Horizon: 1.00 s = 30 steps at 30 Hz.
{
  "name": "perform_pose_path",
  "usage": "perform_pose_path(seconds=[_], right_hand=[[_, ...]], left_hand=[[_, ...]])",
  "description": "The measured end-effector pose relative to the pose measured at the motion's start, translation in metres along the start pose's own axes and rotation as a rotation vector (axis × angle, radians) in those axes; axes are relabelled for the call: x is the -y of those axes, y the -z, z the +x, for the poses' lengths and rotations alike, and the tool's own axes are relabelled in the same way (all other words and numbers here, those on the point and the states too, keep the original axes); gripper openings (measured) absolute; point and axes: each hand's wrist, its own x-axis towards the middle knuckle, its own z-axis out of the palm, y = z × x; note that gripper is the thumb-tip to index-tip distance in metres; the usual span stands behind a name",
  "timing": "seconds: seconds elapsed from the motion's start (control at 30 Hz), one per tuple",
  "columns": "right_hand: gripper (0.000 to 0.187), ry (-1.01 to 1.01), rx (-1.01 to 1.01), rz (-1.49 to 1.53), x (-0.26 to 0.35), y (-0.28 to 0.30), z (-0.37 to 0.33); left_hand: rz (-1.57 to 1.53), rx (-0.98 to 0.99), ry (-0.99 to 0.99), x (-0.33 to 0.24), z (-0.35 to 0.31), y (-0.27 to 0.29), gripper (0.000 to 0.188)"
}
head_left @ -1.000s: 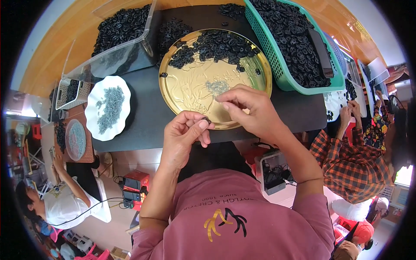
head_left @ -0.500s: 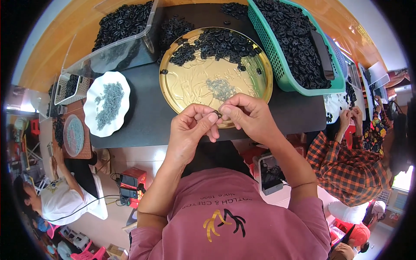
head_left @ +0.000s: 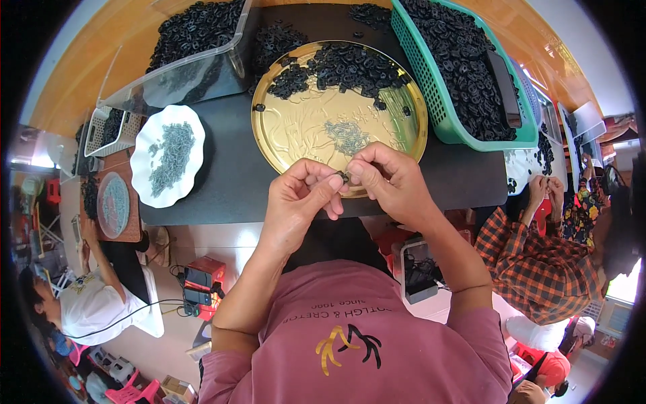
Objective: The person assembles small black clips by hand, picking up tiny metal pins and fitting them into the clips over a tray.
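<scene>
Between the thumb and forefinger of my left hand (head_left: 303, 195) sits a small black plastic part (head_left: 343, 176). My right hand (head_left: 390, 182) is closed in a pinch right beside that part; what its fingertips hold, if anything, is too small to make out. Both hands are over the near rim of a round gold tray (head_left: 289, 135). On the tray, a heap of black plastic parts (head_left: 356, 71) lies along the far side, and a small pile of thin silvery metal pieces (head_left: 346, 137) lies just beyond my fingers.
Left of the tray, a white scalloped plate (head_left: 142, 161) holds more metal pieces. A clear bin (head_left: 202, 81) and a green basket (head_left: 441, 111) of black parts flank the tray. A dark flat object (head_left: 501, 91) rests on the basket. Other people work at both sides.
The tray and containers have shifted slightly right in view. My right fingertips are a little farther from the black part, which stays in my left hand.
</scene>
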Motion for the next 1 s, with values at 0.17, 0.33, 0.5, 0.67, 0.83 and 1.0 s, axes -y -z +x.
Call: perform_pose_path(seconds=[0.17, 0.33, 0.5, 0.67, 0.83, 1.0], right_hand=[[0.018, 0.065, -0.036, -0.112, 0.0015, 0.0002, 0.0007], [0.011, 0.073, 0.006, -0.175, 0.0033, 0.0040, 0.0017], [0.017, 0.119, -0.029, -0.186, 0.0024, 0.0011, 0.0018], [0.015, 0.154, -0.032, -0.228, 0.0048, -0.0005, 0.0018], [0.014, 0.201, -0.038, -0.284, 0.0026, -0.0025, 0.0024], [0.013, 0.169, -0.019, -0.240, 0.0040, -0.0050, 0.0002]], left_hand=[[0.007, 0.001, -0.001, 0.0001, -0.0003, -0.0005, 0.010], [0.008, -0.014, -0.008, 0.0010, 0.0000, 0.0009, 0.010], [0.007, -0.003, -0.008, 0.0008, 0.0005, 0.0001, 0.010], [0.027, -0.003, -0.022, 0.0012, 0.0007, 0.0014, 0.009], [0.052, -0.026, -0.039, 0.0030, 0.0014, -0.0004, 0.009], [0.091, -0.019, -0.058, 0.0045, 0.0003, -0.0011, 0.008]])
